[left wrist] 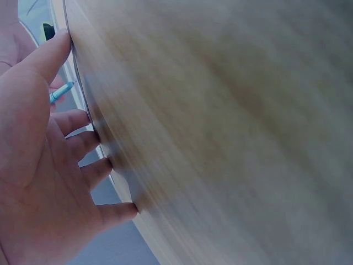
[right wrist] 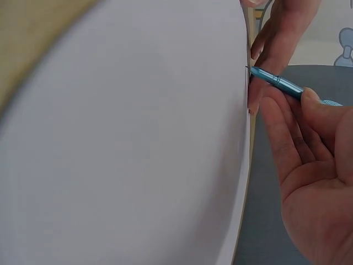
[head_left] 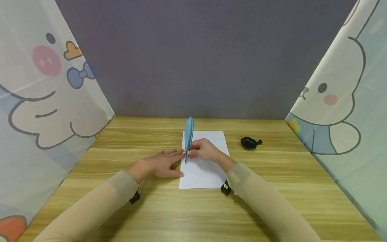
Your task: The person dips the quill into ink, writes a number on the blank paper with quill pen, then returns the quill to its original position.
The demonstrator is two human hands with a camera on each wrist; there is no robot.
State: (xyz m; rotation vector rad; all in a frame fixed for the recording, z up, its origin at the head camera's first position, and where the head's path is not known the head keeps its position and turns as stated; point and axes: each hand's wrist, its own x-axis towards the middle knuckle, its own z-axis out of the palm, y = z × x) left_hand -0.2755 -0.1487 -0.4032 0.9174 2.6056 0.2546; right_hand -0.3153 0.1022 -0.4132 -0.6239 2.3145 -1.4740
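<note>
A white sheet of paper [head_left: 205,174] lies on the wooden table. My right hand [head_left: 203,150] pinches a blue feather pen [head_left: 188,131] low on its shaft, over the sheet's left part. The broad feather-shaped top points up. In the right wrist view the metallic blue pen [right wrist: 278,81] is held between thumb and fingers, its tip right at the paper's surface. My left hand [head_left: 164,163] lies flat with fingers spread, fingertips and thumb on the paper's left edge. From the left wrist, the left hand's fingers [left wrist: 83,144] show straight, and the pen's tip end [left wrist: 62,92] appears behind them.
A black rounded object with a short tab [head_left: 249,143] sits on the table right of the paper. Small black wrist devices [head_left: 225,188] show under both sleeves. A grey panel [head_left: 187,60] stands at the back, with cartoon-printed sheets [head_left: 30,134] on both sides.
</note>
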